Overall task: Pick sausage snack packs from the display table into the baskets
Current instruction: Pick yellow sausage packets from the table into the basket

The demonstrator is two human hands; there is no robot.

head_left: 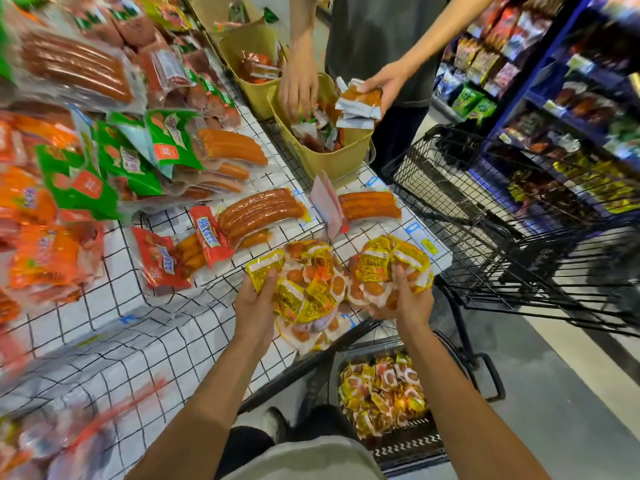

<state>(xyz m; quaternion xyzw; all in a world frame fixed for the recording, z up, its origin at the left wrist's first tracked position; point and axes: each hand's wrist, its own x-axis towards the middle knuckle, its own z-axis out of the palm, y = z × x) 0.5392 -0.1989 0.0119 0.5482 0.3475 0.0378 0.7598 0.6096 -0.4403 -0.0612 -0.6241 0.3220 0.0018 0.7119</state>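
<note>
Both forearms reach out from the bottom edge, over a pale shirt hem and dark shoes. Below right, a dark basket [408, 448] sits low by the feet, already holding a heap of yellow sausage snack packs [381, 396]. Left hand [254, 303] is curled round a bunch of yellow packs [304, 289], thumb on top of one pack, fingers under and hidden. Right hand [410, 299] grips a second bunch [388, 265], thumb pressed into the middle of it. Both bunches sit at the near corner of the surface [166, 341], a white sheet with a black grid; some packs from the left bunch hang over the surface edge above the basket. Cannot tell whether the bunches are lifted or resting.

Just beyond, loose vacuum packs of long orange sausages [259, 211] lie flat, with red-labelled packs [162, 265] to their left and a pink price tag [327, 206] standing between two sausage packs. Left side is piled with green and orange bags [114, 168], blurred.

Further back, a tan tub [332, 154] stands on the surface, filled with small packets. Another person's hand [298, 88] reaches into it, their other hand [384, 84] holding a stack of small orange-and-white packets [358, 102]. A second tan tub [249, 64] is behind. Right of the surface stands a black wire cart [519, 220], with blue shelving [554, 64] of snack bags beyond it.
</note>
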